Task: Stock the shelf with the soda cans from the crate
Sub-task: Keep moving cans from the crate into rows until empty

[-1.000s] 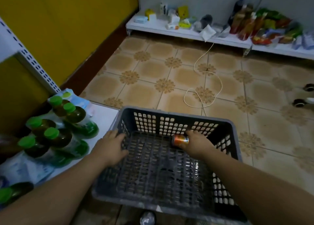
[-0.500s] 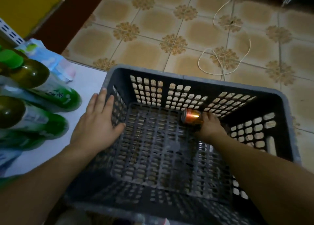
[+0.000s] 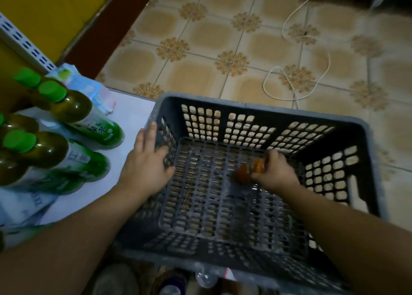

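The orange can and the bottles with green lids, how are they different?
The orange can is short; the green-lidded bottles are taller. The can is inside the grey crate, gripped by the right hand; the bottles stand untouched on the white shelf. Both hold drinks.

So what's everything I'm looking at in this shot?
crate: one, dark grey, on the floor beside the shelf
soda can: one, orange, inside the crate, in the right hand
shelf: one, white, left of the crate
bottles: at least four, green caps and labels, on the shelf
packet: one, pale blue and white, behind the bottles
shelf upright: one, white, perforated, far left
cord: one, white, looped on the floor
floor: beige patterned tiles
wall: yellow, upper left
left hand: rests on the crate's left wall
right hand: grips the soda can
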{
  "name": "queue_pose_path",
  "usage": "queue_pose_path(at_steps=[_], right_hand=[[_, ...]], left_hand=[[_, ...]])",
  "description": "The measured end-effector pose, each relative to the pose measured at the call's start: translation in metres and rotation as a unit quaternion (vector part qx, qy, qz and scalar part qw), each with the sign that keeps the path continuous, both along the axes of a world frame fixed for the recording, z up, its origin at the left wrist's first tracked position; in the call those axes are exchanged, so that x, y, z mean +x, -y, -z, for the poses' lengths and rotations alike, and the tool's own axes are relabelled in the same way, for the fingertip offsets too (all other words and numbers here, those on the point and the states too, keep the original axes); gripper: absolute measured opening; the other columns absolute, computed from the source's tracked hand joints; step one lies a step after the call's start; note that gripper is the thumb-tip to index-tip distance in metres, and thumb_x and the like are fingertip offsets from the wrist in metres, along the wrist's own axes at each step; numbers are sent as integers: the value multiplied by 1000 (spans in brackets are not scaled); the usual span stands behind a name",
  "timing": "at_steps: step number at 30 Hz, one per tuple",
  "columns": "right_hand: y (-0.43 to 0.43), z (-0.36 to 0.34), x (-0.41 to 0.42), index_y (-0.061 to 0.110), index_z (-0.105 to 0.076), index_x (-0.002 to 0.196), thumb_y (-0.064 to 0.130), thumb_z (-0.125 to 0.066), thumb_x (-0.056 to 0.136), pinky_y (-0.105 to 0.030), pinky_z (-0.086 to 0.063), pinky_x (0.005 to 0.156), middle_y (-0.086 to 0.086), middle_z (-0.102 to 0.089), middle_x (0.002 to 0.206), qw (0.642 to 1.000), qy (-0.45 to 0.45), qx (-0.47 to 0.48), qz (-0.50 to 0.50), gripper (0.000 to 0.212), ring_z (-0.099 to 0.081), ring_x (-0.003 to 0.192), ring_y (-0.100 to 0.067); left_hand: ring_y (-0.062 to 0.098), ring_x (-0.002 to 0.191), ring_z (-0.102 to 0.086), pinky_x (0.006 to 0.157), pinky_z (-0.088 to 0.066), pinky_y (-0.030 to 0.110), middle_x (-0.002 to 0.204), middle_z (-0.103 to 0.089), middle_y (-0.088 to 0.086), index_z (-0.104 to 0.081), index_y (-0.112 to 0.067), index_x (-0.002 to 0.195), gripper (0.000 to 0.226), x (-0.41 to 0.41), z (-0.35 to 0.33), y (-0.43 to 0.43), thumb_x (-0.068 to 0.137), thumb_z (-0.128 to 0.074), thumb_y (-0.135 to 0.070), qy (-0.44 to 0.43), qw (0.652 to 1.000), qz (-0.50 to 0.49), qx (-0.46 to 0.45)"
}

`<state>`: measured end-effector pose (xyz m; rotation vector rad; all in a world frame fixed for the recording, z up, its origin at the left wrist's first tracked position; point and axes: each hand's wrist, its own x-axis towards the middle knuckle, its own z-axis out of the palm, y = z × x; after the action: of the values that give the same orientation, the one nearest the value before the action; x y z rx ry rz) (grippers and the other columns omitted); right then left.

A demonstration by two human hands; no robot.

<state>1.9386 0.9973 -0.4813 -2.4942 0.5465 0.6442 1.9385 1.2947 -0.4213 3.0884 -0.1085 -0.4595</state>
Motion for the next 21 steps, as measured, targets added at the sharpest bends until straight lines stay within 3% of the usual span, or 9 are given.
queue_pose_path(at_steps=[4,8,11,13,15,19,21], right_hand=[[-19,-76,-20,22,-41,135,36,-83,68,-40,-47,100,0,-45,131,996,56,31,-68,80,-49,119,-21],[-38,-173,-46,27,-42,134,31,-81,70,-36,-46,101,6,-36,120,983,98,122,-98,75,-43,116,-16],[-53,-243,-65,34,-43,133,21,-79,71,-34,-55,88,7,-40,123,967,124,200,-98,73,-49,116,-18],[-65,-299,-83,38,-42,132,16,-78,73,-25,-56,75,5,-45,125,951,137,258,-101,72,-53,110,-18],[-78,-354,-102,38,-41,132,11,-78,74,-23,-54,73,3,-46,125,932,161,303,-117,74,-53,107,-17],[-106,-448,-142,35,-45,131,12,-83,69,-32,-57,82,-2,-51,126,891,214,381,-121,76,-58,102,-16],[-123,-488,-166,35,-48,127,21,-85,68,-34,-56,84,0,-54,123,870,257,404,-120,71,-60,102,-14]], left_hand=[[39,145,7,118,-9,50,161,-5,7,-33,-26,146,67,-18,-33,12,88,-50,-54,-125,992,6,8],[23,147,-14,118,-20,42,160,-17,5,-24,-23,151,81,-63,-103,33,84,-63,-50,-163,976,18,-145],[15,134,-37,110,-33,31,150,-35,-2,-34,-26,145,75,-92,-164,44,81,-71,-40,-145,949,-2,-282],[7,121,-42,97,-35,21,137,-42,-12,-33,-29,143,72,-116,-219,43,83,-72,-34,-119,930,-21,-346],[1,112,-43,90,-36,17,123,-41,-20,-29,-34,138,70,-141,-266,37,84,-73,-29,-102,907,-47,-407],[8,108,-60,97,-50,34,127,-57,-8,-32,-32,142,91,-193,-345,19,67,-84,-32,-19,850,-108,-515],[9,104,-61,94,-52,35,120,-60,-10,-34,-35,140,91,-220,-383,12,65,-85,-31,43,830,-129,-540]])
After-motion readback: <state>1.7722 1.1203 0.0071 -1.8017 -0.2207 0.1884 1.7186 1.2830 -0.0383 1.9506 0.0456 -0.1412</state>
